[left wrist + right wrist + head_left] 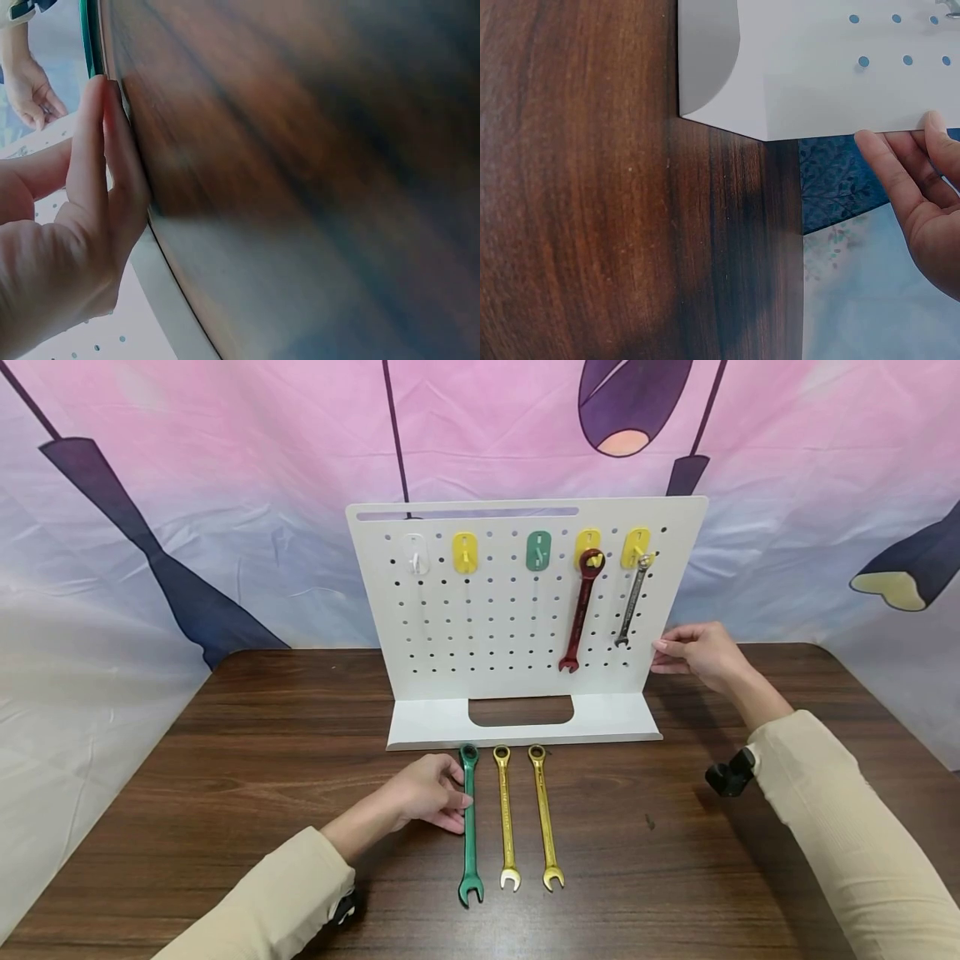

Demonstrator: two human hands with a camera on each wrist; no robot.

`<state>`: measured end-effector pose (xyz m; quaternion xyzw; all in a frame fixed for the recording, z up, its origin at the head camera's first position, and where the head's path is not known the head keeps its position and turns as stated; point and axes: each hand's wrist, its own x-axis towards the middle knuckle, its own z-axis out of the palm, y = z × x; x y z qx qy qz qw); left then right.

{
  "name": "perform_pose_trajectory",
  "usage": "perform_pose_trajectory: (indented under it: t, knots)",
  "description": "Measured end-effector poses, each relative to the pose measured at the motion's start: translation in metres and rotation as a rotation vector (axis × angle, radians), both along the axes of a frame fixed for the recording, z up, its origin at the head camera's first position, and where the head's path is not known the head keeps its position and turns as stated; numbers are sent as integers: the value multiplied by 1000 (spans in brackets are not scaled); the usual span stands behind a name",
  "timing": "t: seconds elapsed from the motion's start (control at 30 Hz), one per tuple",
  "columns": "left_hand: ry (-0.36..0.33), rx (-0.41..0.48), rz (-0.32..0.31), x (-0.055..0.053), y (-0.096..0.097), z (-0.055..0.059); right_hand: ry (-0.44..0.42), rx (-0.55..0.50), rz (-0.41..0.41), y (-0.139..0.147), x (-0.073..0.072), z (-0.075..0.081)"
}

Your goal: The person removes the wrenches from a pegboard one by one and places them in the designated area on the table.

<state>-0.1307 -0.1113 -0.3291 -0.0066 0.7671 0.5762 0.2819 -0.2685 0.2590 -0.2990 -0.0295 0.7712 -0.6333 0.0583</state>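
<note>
My left hand (427,793) is at the shaft of a green combination wrench (470,827), pinching it from the left side with thumb and fingers. In the left wrist view the fingertips meet the green wrench (91,37). Two gold wrenches, one (506,818) in the middle and one (547,818) to the right, lie parallel to it on the table. My right hand (705,652) pinches the right edge of a white pegboard (517,627), its thumb over the front face in the right wrist view. A red wrench (580,618) and a small silver wrench (632,606) hang there.
The pegboard stands on a folded white base (427,722) on the brown wooden table (300,760). White (415,553), yellow (465,553) and green (538,552) hooks hold nothing. A patterned cloth (225,527) hangs behind.
</note>
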Motion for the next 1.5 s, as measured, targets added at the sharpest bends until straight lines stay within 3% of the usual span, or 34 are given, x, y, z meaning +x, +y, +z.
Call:
perform_pose_trajectory:
  t: [0.77, 1.23, 1.5]
  knots:
    - [7, -79, 2, 1, -2, 5, -5, 4, -2, 0, 2, 0]
    - [-2, -35, 1, -9, -7, 10, 2, 8, 0, 0, 0, 1]
    - [35, -27, 1, -15, -10, 15, -2, 14, 1, 0, -1, 0]
